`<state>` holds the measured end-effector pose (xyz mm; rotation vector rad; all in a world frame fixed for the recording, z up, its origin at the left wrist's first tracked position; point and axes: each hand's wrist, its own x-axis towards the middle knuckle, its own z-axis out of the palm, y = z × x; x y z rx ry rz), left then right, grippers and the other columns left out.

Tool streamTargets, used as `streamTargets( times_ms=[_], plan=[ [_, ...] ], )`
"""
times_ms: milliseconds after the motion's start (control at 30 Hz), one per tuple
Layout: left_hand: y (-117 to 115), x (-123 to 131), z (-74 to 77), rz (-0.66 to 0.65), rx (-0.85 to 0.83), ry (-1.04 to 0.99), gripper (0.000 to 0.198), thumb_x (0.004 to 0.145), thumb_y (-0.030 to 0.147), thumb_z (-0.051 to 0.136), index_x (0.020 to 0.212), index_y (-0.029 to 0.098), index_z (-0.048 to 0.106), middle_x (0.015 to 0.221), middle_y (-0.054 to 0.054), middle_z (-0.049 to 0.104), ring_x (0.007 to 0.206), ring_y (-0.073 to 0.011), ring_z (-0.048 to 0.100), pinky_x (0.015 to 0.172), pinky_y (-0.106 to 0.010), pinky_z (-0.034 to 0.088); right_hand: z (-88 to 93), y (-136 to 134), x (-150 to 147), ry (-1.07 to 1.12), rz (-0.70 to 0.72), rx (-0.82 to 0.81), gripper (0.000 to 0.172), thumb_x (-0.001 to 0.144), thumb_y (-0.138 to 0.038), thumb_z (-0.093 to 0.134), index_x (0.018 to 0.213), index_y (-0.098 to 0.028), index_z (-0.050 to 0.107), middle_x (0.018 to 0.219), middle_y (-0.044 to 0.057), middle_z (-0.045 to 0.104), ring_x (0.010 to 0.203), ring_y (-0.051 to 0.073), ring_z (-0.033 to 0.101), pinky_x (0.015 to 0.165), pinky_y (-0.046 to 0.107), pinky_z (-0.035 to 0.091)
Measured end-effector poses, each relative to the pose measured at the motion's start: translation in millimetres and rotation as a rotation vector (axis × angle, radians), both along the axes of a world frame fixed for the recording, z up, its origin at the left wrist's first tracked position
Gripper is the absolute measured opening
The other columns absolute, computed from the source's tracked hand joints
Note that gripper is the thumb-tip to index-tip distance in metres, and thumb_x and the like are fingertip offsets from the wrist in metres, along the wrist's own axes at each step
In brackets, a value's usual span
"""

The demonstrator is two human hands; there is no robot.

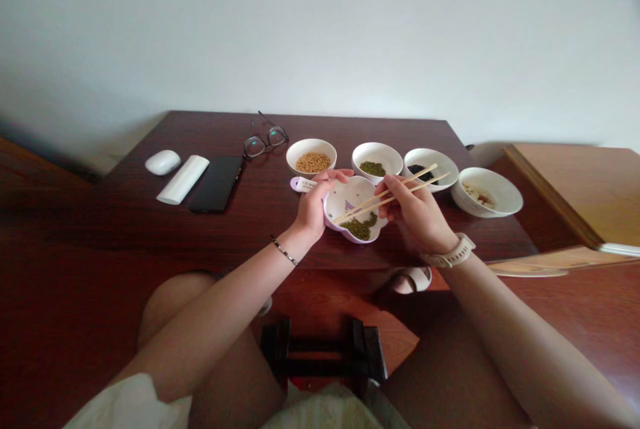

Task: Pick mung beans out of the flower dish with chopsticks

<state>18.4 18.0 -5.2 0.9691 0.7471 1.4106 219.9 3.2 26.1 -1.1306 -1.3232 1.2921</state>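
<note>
One lobed, purple-sided bowl (339, 201) is being held at the near edge of the dark table (270, 215), in front of the white bowls. The left hand (314, 207) is gripping its left side, with fingers curling over the far rim; a purple tab (295, 183) bearing a label is poking out beside that hand. The right hand (413, 210) is clamping two wooden chopsticks (361, 207), whose tips are reaching down into the bowl near a patch of green beans (358, 229). Whether the tips are pinching a bean, I cannot tell. Behind, four white bowls are curving rightward in a row: the first bowl (310, 145) is holding yellow beans (313, 163), the second bowl (377, 150) green ones, the third bowl (434, 157) something black, the fourth bowl (503, 183) pale pieces. Toward the left, glasses (255, 147), a black phone (216, 183), a white oblong case (183, 179) and a rounded white object (163, 162) are lying
</note>
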Motion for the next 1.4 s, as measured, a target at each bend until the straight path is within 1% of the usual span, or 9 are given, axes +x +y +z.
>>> streamTargets(
  times_ms=[133,433,800,1033,1233,1400],
  plan=[
    [-0.7,0.2,0.8,0.005,0.005,-0.001,0.014,0.086,0.029,0.060,0.083,0.022,0.072,0.121,-0.007,0.079,0.130,-0.0332,0.066,0.117,-0.049,0.047,1.3,-0.7,-0.5,0.002,0.006,0.000,0.040,0.104,-0.056,0.066,0.087,-0.020,0.072,0.062,0.002,0.067,0.051,0.014,0.060,0.049,0.026,0.044],
    [-1.0,0.1,0.6,0.002,-0.013,-0.008,0.016,0.088,0.028,0.059,0.084,0.022,0.072,0.123,-0.007,0.079,0.129,-0.0327,0.068,0.117,-0.051,0.048,3.0,-2.2,-2.0,0.004,0.016,-0.010,0.041,0.103,-0.058,0.067,0.087,-0.020,0.072,0.061,0.002,0.067,0.053,0.015,0.061,0.048,0.027,0.043],
    [0.7,0.6,-0.5,-0.015,-0.032,-0.018,0.016,0.088,0.026,0.059,0.083,0.022,0.073,0.122,-0.006,0.079,0.127,-0.0315,0.069,0.119,-0.051,0.047,0.2,-2.0,1.2,-0.014,0.035,-0.008,0.041,0.105,-0.059,0.064,0.089,-0.022,0.073,0.062,0.002,0.068,0.052,0.015,0.059,0.050,0.028,0.044],
    [-0.1,1.4,0.4,-0.021,-0.041,-0.021,0.015,0.087,0.025,0.059,0.084,0.021,0.073,0.122,-0.007,0.079,0.129,-0.0317,0.069,0.119,-0.050,0.048,0.9,-3.5,1.0,-0.032,0.037,-0.014,0.041,0.105,-0.058,0.064,0.088,-0.022,0.073,0.064,0.002,0.068,0.054,0.016,0.061,0.050,0.029,0.045],
    [0.6,0.7,-0.4,-0.033,-0.043,-0.019,0.015,0.087,0.024,0.060,0.084,0.020,0.074,0.123,-0.007,0.079,0.129,-0.0319,0.069,0.119,-0.051,0.048,3.1,-4.0,0.5,-0.068,0.041,0.001,0.042,0.107,-0.058,0.060,0.088,-0.022,0.073,0.061,0.002,0.068,0.052,0.016,0.060,0.051,0.030,0.045],
    [1.0,0.2,-0.8,-0.031,-0.042,0.003,0.015,0.087,0.025,0.059,0.084,0.021,0.074,0.124,-0.006,0.079,0.131,-0.0320,0.068,0.120,-0.052,0.048,4.9,-4.9,0.1,-0.084,0.037,-0.004,0.044,0.106,-0.060,0.061,0.089,-0.021,0.072,0.061,0.002,0.068,0.052,0.016,0.060,0.051,0.030,0.046]
  ],
)
